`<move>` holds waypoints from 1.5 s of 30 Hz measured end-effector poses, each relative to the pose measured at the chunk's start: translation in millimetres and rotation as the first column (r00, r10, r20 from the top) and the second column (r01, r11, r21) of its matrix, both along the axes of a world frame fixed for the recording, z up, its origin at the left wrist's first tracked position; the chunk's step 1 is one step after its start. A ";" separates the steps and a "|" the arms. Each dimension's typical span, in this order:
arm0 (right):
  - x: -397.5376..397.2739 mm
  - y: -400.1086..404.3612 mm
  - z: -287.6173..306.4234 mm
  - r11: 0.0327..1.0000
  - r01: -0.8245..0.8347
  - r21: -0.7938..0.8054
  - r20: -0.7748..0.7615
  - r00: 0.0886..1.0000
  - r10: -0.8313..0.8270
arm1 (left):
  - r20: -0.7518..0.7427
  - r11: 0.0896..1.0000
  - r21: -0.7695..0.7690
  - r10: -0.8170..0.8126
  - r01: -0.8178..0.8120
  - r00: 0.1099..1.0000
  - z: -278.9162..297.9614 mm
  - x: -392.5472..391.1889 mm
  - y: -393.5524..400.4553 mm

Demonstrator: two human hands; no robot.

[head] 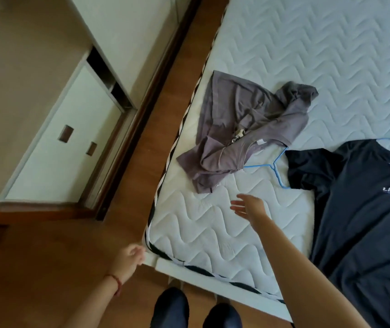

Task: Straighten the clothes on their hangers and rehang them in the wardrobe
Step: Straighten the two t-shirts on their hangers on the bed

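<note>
Crumpled grey-brown cotton T-shirt [243,129] on blue wire hanger [275,167], hook toward black T-shirt [364,209] with unreadable white logo; right hand [248,207] open above white quilted mattress [213,233], left hand [131,255] loosely curled, empty

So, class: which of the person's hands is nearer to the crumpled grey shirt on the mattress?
Right. The right hand, open, hovers over the mattress just below the grey shirt. The left hand is further off, at the mattress corner above the floor.

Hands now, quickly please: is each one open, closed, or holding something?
Left hand: open, loosely curled, holding nothing.
Right hand: open, fingers straight, above the mattress.
</note>
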State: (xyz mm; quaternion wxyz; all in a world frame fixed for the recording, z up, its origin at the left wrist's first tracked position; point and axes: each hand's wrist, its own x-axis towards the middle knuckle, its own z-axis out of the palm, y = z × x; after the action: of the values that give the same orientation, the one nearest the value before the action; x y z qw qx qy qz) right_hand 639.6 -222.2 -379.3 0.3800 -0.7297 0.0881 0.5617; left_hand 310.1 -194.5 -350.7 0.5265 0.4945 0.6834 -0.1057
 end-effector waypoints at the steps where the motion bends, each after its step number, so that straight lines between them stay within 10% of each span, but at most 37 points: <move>1: 1.3 13.3 -9.0 0.998 0.054 0.008 -0.005 0.999 -0.054 | 0.015 0.999 0.025 -0.036 0.036 0.999 -4.6 11.6 22.1; 14: 13.1 119.4 -71.3 0.859 0.511 0.013 -0.002 0.859 -0.512 | 0.105 0.953 0.210 -0.244 0.218 0.964 -48.9 108.3 160.4; 27: -3.1 126.4 31.7 0.992 0.060 -0.114 0.499 0.867 0.005 | 0.146 0.966 0.217 -0.176 0.142 0.974 7.5 48.8 120.4; 37: -6.8 99.4 174.1 0.933 -0.330 -0.143 0.753 0.576 0.319 | 0.241 0.882 0.445 -0.281 0.151 0.929 112.5 86.0 148.3; 45: 45.4 12.8 304.9 0.923 -0.293 -0.251 0.917 0.233 0.324 | 0.308 0.735 0.658 -0.462 0.165 0.832 197.0 181.2 165.1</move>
State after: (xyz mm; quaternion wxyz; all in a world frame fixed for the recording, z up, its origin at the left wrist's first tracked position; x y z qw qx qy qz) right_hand 685.1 -209.4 -74.4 0.2303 -0.9249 -0.2899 0.0861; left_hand 491.3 -29.3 -153.7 0.4572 0.7577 0.4420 0.1466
